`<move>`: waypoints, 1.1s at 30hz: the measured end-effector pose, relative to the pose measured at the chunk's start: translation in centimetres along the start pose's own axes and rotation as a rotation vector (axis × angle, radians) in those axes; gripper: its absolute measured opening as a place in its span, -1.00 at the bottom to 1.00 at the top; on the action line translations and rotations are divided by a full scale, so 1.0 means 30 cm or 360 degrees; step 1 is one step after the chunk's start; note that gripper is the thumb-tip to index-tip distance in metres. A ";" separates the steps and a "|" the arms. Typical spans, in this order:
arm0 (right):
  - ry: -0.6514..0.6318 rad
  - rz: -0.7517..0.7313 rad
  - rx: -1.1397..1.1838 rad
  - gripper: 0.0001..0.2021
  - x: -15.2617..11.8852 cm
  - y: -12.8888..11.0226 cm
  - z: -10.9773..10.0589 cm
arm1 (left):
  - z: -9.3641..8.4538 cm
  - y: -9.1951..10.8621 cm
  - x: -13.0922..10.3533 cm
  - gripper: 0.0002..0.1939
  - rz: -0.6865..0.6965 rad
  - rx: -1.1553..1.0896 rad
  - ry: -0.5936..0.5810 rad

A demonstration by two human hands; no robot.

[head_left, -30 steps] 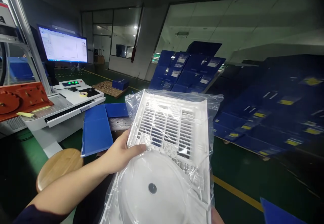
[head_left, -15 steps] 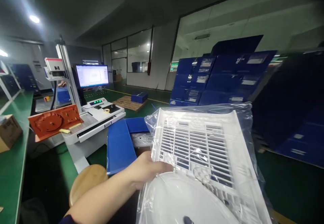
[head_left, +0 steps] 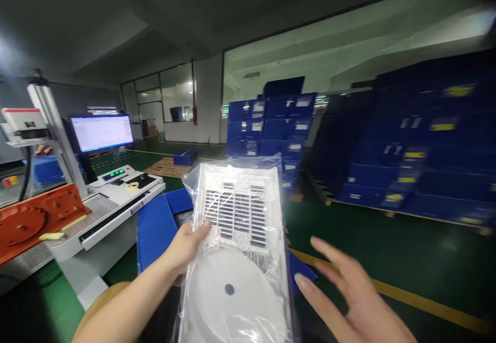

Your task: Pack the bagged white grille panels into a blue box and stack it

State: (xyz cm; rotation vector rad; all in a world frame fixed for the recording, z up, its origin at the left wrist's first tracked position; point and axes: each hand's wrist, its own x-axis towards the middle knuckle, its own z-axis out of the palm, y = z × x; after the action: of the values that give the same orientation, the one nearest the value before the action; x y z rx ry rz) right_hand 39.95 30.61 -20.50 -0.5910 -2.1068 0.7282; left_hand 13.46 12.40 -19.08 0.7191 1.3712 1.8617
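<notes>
A white plastic grille panel point(head_left: 238, 214), wrapped in a clear plastic bag point(head_left: 276, 167), stands tilted up in front of me. Slats fill its upper part, and a round white disc with a dark centre spot takes up the lower part. My left hand point(head_left: 189, 245) grips the panel's left edge through the bag, thumb over the front. To the right of the panel, my right hand point(head_left: 344, 291) is apart from it, fingers spread and nothing in them. Behind the panel an open blue box point(head_left: 155, 224) shows in part.
At left is a white machine bench point(head_left: 116, 198) with a monitor point(head_left: 102, 133) and an orange fixture point(head_left: 42, 219). A wooden stool point(head_left: 101, 301) is by my left forearm. Stacked blue boxes point(head_left: 271, 126) stand ahead, more on pallets at right. Part of another person shows at far left.
My right hand has come into view at the right. The panel now faces me more squarely and appears farther off, still in my left hand. My view has turned to the right.
</notes>
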 end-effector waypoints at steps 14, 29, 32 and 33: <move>-0.1260 -0.0129 -0.0468 0.27 0.473 -0.271 -0.170 | -0.130 0.004 -0.056 -0.43 0.0216 0.0804 -0.0632; -0.1735 0.0454 0.0093 -0.56 0.193 -0.120 0.034 | -0.267 -0.112 -0.103 -0.43 -0.0117 0.1082 -0.0823; -0.1696 0.0549 0.0216 -0.51 0.171 -0.074 0.024 | -0.336 -0.168 -0.095 -0.36 -0.0159 0.0950 -0.0707; -0.1673 0.0581 0.0245 -0.53 0.161 -0.064 0.017 | -0.372 -0.185 -0.096 -0.32 -0.0201 0.0895 -0.0692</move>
State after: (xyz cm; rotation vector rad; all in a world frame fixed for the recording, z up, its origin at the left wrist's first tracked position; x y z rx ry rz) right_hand 36.52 32.11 -16.85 -0.5712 -2.8570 1.6601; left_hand 7.72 4.82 -27.64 1.2021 1.6012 1.1239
